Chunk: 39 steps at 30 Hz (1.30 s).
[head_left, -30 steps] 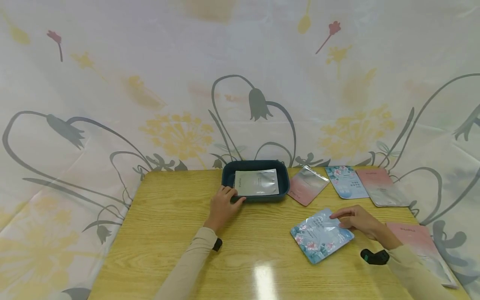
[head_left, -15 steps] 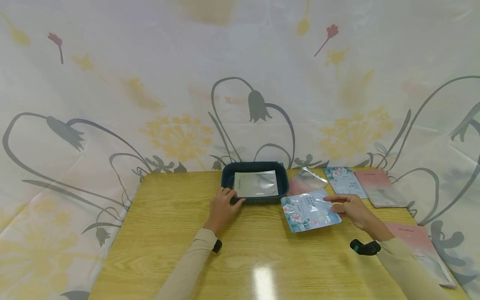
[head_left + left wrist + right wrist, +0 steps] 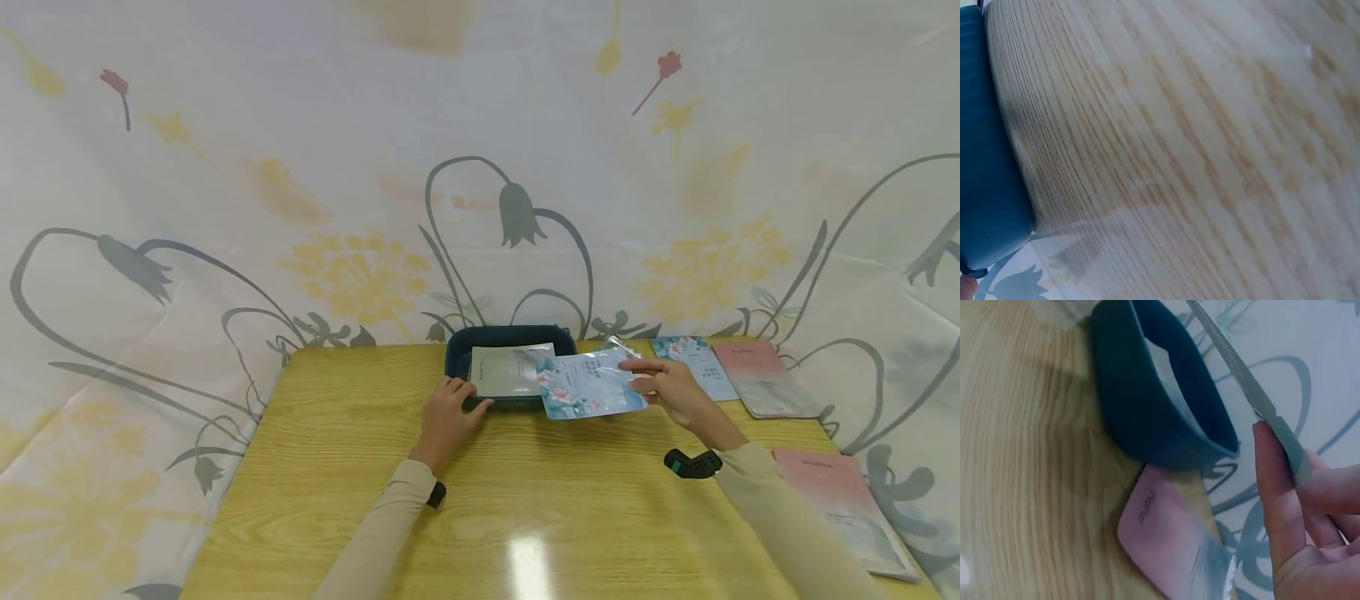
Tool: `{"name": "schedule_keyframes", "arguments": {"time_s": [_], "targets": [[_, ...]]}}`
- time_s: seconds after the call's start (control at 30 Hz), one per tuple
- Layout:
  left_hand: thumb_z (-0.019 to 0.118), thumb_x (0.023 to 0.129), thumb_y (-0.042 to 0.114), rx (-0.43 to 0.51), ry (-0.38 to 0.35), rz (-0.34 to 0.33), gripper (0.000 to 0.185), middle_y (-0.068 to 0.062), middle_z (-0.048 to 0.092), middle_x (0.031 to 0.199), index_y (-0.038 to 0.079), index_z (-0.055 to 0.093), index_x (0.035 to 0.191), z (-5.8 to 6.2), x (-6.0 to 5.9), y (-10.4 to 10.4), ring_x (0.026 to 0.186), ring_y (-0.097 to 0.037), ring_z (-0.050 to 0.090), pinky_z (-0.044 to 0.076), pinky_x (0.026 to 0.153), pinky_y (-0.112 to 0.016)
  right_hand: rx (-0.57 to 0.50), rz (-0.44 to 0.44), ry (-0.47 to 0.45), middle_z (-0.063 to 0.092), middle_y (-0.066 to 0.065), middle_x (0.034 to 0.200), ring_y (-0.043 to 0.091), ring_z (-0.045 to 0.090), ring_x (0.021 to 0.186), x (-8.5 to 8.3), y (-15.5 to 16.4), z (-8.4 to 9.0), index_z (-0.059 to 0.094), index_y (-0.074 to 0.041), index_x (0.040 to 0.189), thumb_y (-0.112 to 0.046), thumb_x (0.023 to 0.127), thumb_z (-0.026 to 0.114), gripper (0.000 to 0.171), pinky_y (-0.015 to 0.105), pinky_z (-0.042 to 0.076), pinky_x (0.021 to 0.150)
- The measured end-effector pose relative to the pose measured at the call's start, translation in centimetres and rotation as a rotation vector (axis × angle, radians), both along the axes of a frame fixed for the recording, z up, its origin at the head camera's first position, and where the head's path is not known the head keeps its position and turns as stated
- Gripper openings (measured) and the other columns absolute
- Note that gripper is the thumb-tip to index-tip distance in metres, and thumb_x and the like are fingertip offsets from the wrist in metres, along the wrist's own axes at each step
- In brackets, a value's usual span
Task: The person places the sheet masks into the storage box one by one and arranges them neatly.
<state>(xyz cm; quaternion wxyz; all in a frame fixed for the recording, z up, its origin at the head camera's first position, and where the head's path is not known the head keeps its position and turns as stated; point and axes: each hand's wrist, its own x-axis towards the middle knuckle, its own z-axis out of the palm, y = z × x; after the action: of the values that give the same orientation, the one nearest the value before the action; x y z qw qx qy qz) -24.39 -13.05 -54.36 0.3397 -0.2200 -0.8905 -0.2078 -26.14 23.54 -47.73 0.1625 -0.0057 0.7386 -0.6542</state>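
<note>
My right hand (image 3: 675, 395) pinches a light-blue sheet mask packet (image 3: 588, 385) with pink flowers by its right edge, fingers on one side and thumb on the other. In the right wrist view the packet (image 3: 1250, 387) appears nearly edge-on, raised above the table. It overlaps the right front corner of a dark blue plastic basket (image 3: 459, 350) in the head view. Inside the basket lies a pale green and silver packet (image 3: 506, 371). My left hand (image 3: 444, 421) holds the basket's front left rim, and a fingertip (image 3: 967, 286) shows at the rim in the left wrist view.
A pink packet (image 3: 1166, 537) lies beside the basket, mostly covered in the head view. Farther right are a blue floral packet (image 3: 701, 371), another pink packet (image 3: 765, 379) and pink packets (image 3: 843, 508) near the table's right edge. A patterned curtain (image 3: 360, 167) hangs behind.
My right hand has lifted the blue floral packet off the table and carried it left and away from me, toward the basket. The left hand has stayed on the basket's rim.
</note>
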Motion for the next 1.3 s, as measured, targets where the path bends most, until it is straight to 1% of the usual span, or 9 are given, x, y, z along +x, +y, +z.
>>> {"name": "schedule_keyframes", "arguments": {"time_s": [0.2,0.6,0.8,0.9,1.03,1.1,1.13,1.23,1.3], "targets": [[0.072,0.07,0.037,-0.008,-0.009,0.004,0.025,0.004,0.054,0.073,0.015,0.06,0.073,0.1,0.1,0.0,0.067,-0.013,0.045,0.041,0.049,-0.025,-0.041,-0.038,-0.007,0.036,0.011,0.128,0.009,0.047,0.066,-0.8,-1.7,0.6,0.049,0.004,0.121,-0.001,0.082,0.055,0.039,0.024,0.044,0.058],[0.072,0.07,0.037,-0.005,-0.017,0.009,0.025,0.004,0.053,0.072,0.015,0.06,0.073,0.0,0.3,0.0,0.068,-0.013,0.046,0.042,0.052,-0.025,-0.103,-0.083,-0.016,0.029,0.013,0.137,0.012,0.046,0.072,-1.9,-4.7,0.8,0.044,0.003,0.125,0.003,0.086,0.048,0.04,0.027,0.041,0.059],[0.073,0.069,0.035,0.008,-0.014,0.007,0.025,0.003,0.053,0.072,0.015,0.061,0.073,0.0,0.2,-0.2,0.068,-0.013,0.045,0.043,0.053,-0.026,-0.108,-0.108,-0.031,0.043,0.011,0.118,0.011,0.049,0.064,-2.7,-6.4,0.4,0.048,0.004,0.122,0.005,0.085,0.049,0.038,0.025,0.042,0.054],[0.073,0.069,0.035,0.008,-0.037,0.015,0.025,0.003,0.054,0.072,0.014,0.061,0.073,0.0,0.2,-0.1,0.068,-0.013,0.045,0.043,0.053,-0.026,-0.127,-0.114,-0.042,0.05,0.007,0.099,0.012,0.041,0.05,-3.1,-7.1,0.2,0.049,0.004,0.121,0.007,0.083,0.049,0.038,0.025,0.036,0.046],[0.073,0.069,0.034,0.017,-0.076,0.01,0.024,0.002,0.056,0.074,0.014,0.062,0.074,0.1,0.1,-0.1,0.069,-0.013,0.045,0.043,0.053,-0.026,-0.126,-0.108,-0.031,0.051,0.003,0.084,0.01,0.026,0.043,-3.6,-8.0,-0.1,0.05,0.003,0.12,0.007,0.082,0.051,0.038,0.026,0.027,0.044],[0.073,0.07,0.035,0.018,-0.087,0.009,0.024,0.002,0.056,0.074,0.014,0.062,0.074,0.1,0.1,-0.1,0.069,-0.013,0.045,0.042,0.053,-0.026,-0.084,-0.121,-0.018,0.053,0.005,0.089,0.012,0.034,0.048,-3.9,-8.5,-0.3,0.053,0.001,0.118,0.007,0.081,0.051,0.037,0.028,0.033,0.048],[0.072,0.07,0.036,0.019,-0.09,0.008,0.024,0.002,0.056,0.074,0.014,0.062,0.074,0.1,0.1,-0.1,0.069,-0.013,0.045,0.042,0.053,-0.026,-0.069,-0.12,-0.017,0.052,0.006,0.098,0.013,0.035,0.051,-4.0,-8.7,-0.4,0.053,0.0,0.118,0.007,0.081,0.051,0.038,0.028,0.034,0.05],[0.071,0.071,0.037,0.019,-0.092,0.007,0.025,0.001,0.056,0.074,0.014,0.061,0.074,0.3,0.1,-0.1,0.069,-0.013,0.045,0.042,0.052,-0.026,-0.053,-0.137,-0.027,0.046,0.01,0.116,0.015,0.039,0.059,-4.3,-9.5,-0.8,0.054,-0.001,0.118,0.007,0.08,0.05,0.039,0.028,0.038,0.055],[0.072,0.071,0.036,0.02,-0.084,0.003,0.025,0.001,0.056,0.074,0.014,0.061,0.074,0.4,0.1,0.0,0.068,-0.013,0.045,0.041,0.051,-0.026,-0.077,-0.141,-0.046,0.044,0.012,0.118,0.017,0.039,0.06,-4.5,-9.9,-1.1,0.053,-0.002,0.119,0.009,0.08,0.049,0.04,0.028,0.037,0.056]]}}
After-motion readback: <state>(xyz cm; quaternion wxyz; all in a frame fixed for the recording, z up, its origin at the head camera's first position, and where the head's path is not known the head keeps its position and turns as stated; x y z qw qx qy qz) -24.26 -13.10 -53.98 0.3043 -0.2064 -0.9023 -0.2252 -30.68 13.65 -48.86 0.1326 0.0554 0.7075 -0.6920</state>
